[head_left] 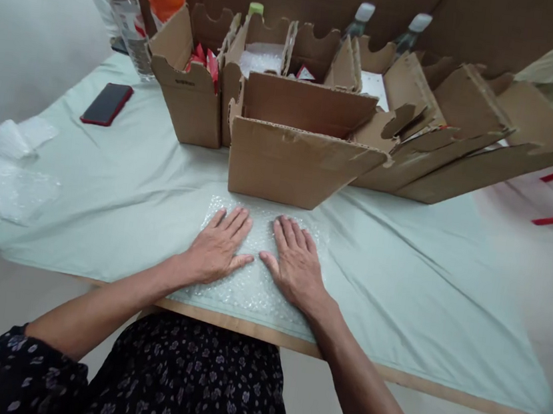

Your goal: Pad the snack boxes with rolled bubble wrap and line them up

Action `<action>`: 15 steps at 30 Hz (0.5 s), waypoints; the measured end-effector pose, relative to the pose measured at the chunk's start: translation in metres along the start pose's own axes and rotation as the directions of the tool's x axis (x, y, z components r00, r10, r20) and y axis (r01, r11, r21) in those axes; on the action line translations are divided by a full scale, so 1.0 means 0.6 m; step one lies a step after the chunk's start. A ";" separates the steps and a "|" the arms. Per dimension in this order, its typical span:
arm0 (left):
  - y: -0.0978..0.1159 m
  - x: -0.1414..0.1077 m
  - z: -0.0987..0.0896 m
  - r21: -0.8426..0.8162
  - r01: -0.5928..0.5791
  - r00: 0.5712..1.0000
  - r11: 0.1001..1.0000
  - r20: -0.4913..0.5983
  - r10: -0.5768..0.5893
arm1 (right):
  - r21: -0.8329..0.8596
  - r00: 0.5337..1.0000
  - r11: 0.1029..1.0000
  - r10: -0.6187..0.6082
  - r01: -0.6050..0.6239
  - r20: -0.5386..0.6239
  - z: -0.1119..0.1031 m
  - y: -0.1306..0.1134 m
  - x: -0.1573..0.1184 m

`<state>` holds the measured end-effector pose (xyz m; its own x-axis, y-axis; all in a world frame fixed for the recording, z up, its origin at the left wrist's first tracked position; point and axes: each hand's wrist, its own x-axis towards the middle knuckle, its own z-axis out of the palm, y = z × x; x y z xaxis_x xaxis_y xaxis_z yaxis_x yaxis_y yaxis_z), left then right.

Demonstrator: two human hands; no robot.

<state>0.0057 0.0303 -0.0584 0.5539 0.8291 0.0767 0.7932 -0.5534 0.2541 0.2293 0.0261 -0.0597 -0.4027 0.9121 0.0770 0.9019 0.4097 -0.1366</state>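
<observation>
Just below the frame's centre, we rest our left hand [220,247] and right hand [297,263] on a clear sheet of bubble wrap [254,288], fingers straight, thumbs spread wide, gripping nothing. It lies flat on a pale green cloth [399,276], below an open brown cardboard box [282,164] at upper middle.
</observation>
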 end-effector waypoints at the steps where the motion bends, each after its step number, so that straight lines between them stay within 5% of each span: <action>1: -0.006 -0.006 -0.003 0.009 0.028 1.000 1.000 -0.005 -0.028 | -0.007 0.999 0.999 0.033 -0.033 -0.012 -0.001 0.013 -0.006; 9: -0.017 -0.029 -0.011 0.062 0.217 0.976 0.974 -0.015 -0.217 | -0.035 0.942 0.947 0.313 -0.320 -0.119 -0.005 0.108 -0.047; 12: -0.004 -0.032 -0.012 0.061 0.230 0.972 0.971 -0.058 -0.227 | -0.041 0.924 0.935 0.341 -0.353 -0.173 -0.013 0.087 -0.049; 15: 0.013 -0.035 -0.013 0.066 0.138 0.984 0.988 -0.123 -0.129 | -0.049 0.969 0.978 0.193 -0.203 -0.157 -0.015 0.033 -0.042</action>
<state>-0.0016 0.0094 -0.0508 0.4115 0.8970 0.1616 0.8770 -0.4379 0.1978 0.2584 0.0112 -0.0554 -0.1915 0.9602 0.2032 0.9714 0.2149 -0.1005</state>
